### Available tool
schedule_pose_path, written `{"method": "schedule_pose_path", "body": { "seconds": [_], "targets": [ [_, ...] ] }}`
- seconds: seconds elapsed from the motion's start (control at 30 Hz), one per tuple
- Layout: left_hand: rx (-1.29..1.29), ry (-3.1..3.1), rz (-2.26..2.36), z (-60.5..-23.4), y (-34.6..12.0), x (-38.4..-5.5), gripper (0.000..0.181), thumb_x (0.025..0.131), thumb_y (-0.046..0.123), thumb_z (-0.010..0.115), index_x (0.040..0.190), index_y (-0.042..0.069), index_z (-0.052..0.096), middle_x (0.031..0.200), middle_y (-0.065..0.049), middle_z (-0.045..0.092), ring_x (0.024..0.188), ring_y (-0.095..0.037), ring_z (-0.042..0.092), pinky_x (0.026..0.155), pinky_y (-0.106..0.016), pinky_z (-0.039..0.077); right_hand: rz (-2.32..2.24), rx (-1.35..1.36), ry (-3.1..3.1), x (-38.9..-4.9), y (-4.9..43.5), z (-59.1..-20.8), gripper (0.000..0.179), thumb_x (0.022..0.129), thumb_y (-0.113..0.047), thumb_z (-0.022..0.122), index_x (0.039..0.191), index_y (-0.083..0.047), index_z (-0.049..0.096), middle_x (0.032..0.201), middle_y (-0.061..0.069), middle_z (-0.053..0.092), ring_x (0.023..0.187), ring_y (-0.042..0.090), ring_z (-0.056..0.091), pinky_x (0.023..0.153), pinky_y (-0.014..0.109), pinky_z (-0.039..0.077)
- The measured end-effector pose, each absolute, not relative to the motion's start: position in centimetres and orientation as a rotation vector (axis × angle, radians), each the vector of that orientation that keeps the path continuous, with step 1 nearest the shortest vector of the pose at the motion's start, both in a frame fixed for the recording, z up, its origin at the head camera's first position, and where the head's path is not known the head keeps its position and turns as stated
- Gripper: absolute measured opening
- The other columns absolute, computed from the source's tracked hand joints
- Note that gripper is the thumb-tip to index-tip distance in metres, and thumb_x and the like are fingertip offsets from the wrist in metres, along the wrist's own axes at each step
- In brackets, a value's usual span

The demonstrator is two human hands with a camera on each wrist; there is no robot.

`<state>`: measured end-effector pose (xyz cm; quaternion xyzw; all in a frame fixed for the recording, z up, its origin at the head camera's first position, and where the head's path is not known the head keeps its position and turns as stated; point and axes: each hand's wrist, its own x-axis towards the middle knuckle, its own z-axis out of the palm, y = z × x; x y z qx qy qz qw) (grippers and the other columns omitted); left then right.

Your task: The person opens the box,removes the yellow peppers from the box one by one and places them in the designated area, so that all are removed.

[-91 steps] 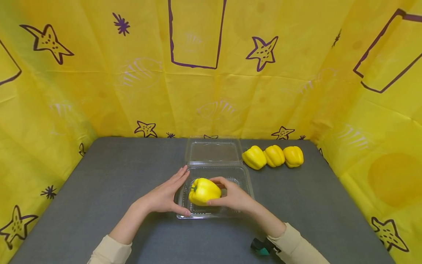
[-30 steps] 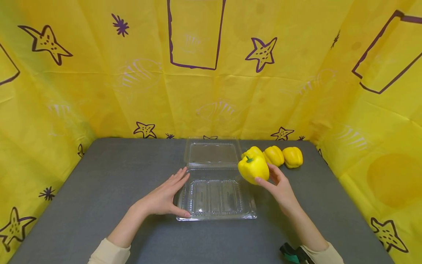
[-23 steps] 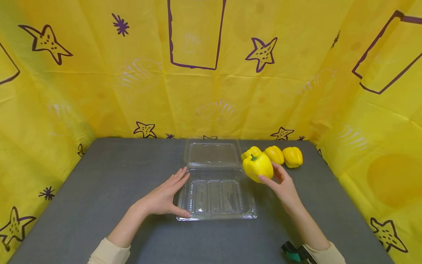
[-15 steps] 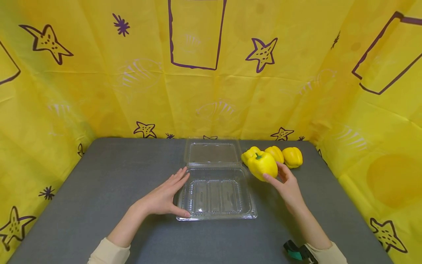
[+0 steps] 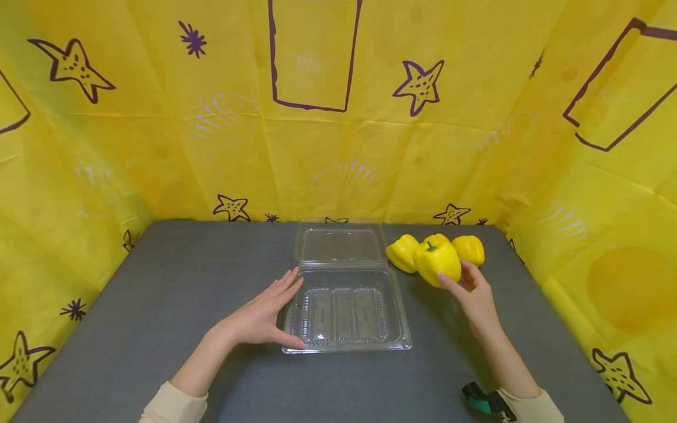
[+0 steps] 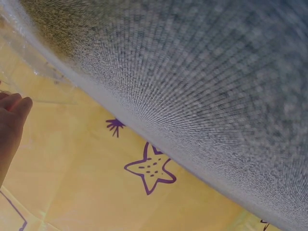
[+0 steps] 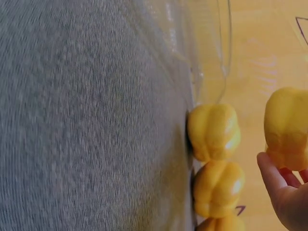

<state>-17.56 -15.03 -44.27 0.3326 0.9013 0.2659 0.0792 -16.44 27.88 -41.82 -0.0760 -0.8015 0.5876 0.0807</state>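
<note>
A yellow bell pepper [image 5: 438, 264] with a green stem is held up by my right hand [image 5: 473, 299], thumb in front and fingers behind it. In the right wrist view the held bell pepper [image 7: 287, 126] hangs apart from the row on the table. My left hand [image 5: 259, 311] rests with straight fingers along the left edge of a clear plastic clamshell container [image 5: 346, 317], thumb at its front corner. The container's lid [image 5: 342, 244] lies folded back, and its base holds nothing. Only some fingers [image 6: 17, 108] of the left hand show in the left wrist view.
Behind the held pepper stand more yellow bell peppers: a left one [image 5: 403, 254], a right one [image 5: 469, 251], and a middle one mostly covered. The grey table [image 5: 190, 276] is walled by a yellow patterned curtain [image 5: 338, 141]. A dark strap with green [image 5: 483, 402] sits at the right wrist.
My right hand has lifted the bell pepper out of the container and carried it right, in front of the row, its stem turning upward. The left hand has stayed at the container's edge.
</note>
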Motion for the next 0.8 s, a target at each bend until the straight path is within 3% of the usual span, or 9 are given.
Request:
{"method": "schedule_pose_path", "body": {
  "seconds": [0.4, 0.6, 0.8],
  "targets": [
    [0.99, 2.696, 0.796, -44.2, -15.0, -17.5, 0.127, 0.065, 0.075, 0.072, 0.155, 0.003, 0.02, 0.164, -0.009, 0.002, 0.149, -0.027, 0.004, 0.116, -0.051, 0.013, 1.785, -0.353, -2.304, -16.8, 30.4, -41.5, 0.068, 0.092, -0.033, 0.069, 0.145, -0.002, 0.038, 0.131, 0.003, 0.049, 0.106, 0.008, 0.05, 0.079, 0.009, 0.047],
    [1.008, 2.697, 0.806, -44.3, -15.1, -17.5, 0.125, 0.066, 0.074, 0.072, 0.154, 0.001, 0.02, 0.163, -0.011, 0.003, 0.148, -0.03, 0.005, 0.116, -0.052, 0.013, 1.88, -0.394, -2.136, -17.1, 31.7, -41.5, 0.061, 0.089, -0.025, 0.073, 0.139, -0.006, 0.045, 0.116, -0.009, 0.055, 0.099, 0.005, 0.055, 0.077, 0.013, 0.05],
    [1.002, 2.69, 0.809, -44.2, -15.1, -17.5, 0.125, 0.067, 0.073, 0.072, 0.154, 0.001, 0.02, 0.163, -0.011, 0.003, 0.148, -0.031, 0.005, 0.116, -0.053, 0.012, 1.936, -0.44, -2.025, -17.5, 33.1, -41.7, 0.061, 0.088, -0.02, 0.074, 0.139, -0.007, 0.045, 0.111, -0.011, 0.056, 0.095, 0.004, 0.056, 0.074, 0.013, 0.051]
  ]
}}
